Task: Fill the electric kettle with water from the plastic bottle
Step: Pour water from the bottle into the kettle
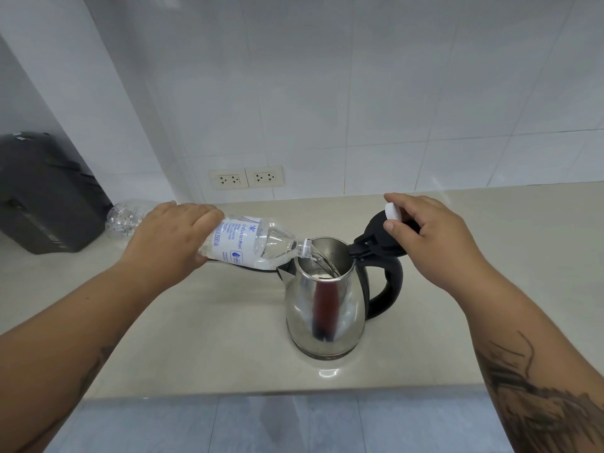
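A steel electric kettle [327,308] with a black handle stands on the beige counter [202,338], its black lid [379,233] swung open to the right. My left hand [170,237] grips a clear plastic bottle [248,245], which lies almost level with its neck over the kettle's mouth. Water runs from the neck into the kettle. My right hand [428,230] rests on the raised lid and pinches a white bottle cap [392,211] between its fingers.
A crumpled clear plastic bottle [125,217] lies on the counter behind my left hand. A dark grey case [45,194] stands at the far left. Two wall sockets [246,178] sit in the tiled wall. The counter's front edge runs below the kettle.
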